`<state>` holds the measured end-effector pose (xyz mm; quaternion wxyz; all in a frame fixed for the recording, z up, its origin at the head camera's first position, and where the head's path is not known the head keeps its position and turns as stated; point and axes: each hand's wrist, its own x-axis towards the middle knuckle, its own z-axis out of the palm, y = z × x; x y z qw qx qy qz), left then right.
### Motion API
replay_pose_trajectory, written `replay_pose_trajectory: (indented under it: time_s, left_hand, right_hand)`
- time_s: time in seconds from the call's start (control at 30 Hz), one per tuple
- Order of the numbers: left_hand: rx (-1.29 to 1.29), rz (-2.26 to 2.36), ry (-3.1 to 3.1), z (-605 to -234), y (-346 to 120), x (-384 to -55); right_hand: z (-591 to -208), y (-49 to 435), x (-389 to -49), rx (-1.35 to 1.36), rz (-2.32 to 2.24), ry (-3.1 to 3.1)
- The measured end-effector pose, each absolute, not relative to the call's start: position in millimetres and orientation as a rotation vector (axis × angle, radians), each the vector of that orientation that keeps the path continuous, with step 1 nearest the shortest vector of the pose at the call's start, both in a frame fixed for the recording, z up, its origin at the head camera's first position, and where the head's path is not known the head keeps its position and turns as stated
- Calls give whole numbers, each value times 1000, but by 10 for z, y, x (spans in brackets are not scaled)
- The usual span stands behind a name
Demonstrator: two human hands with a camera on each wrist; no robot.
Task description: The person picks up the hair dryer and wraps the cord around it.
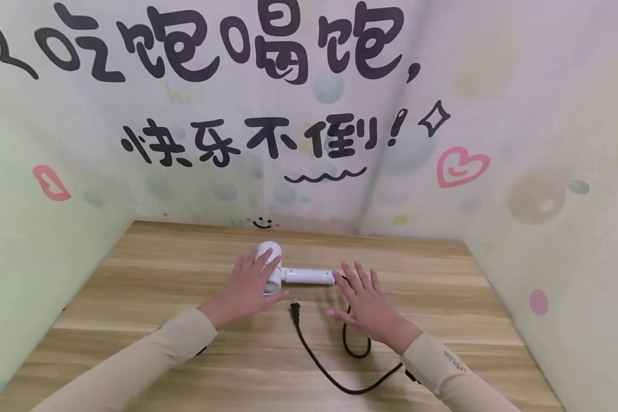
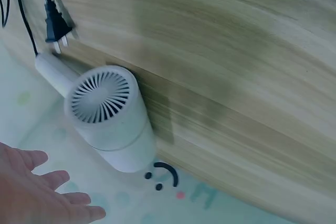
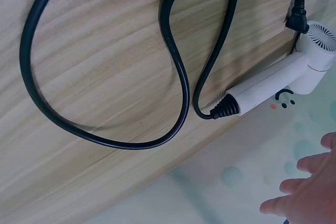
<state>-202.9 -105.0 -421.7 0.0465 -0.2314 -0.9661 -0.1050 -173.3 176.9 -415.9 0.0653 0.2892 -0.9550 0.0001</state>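
Observation:
A white hair dryer (image 1: 309, 276) lies on the wooden table, its handle pointing right. In the left wrist view the round vented end of the hair dryer (image 2: 102, 98) faces the camera. My left hand (image 1: 247, 289), fingers spread, overlaps the dryer's head in the head view; in the left wrist view the fingers appear apart from it. My right hand (image 1: 368, 303) hovers by the handle's end with its fingers extended and holds nothing. From that end a black power cord (image 3: 128, 145) runs in loops, and its two-pin plug (image 1: 295, 311) lies between my hands.
The wooden table (image 1: 149, 263) meets a pale wall (image 1: 309, 197) behind the dryer, printed with dark lettering, hearts and bubbles. Side walls stand close on the left and right. Part of the cord passes near my right sleeve (image 1: 432, 360).

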Motion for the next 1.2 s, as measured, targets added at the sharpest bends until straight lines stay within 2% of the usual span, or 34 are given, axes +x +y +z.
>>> replay_pose_trajectory:
  time_s: [0.27, 0.7, 1.2]
  left_hand:
    - [-486, -574, -3021, -4264, -1089, -2270]
    - [47, -1501, -2983, -4450, -1088, -2553]
    - [221, -1595, -2999, -4570, -1005, -2592]
  right_hand:
    - [-4137, 1782, -1732, 872, 22, -2885]
    - [-4167, 1785, -1762, 862, 70, -2907]
    - [-4198, 1804, -1746, 856, 86, -2898]
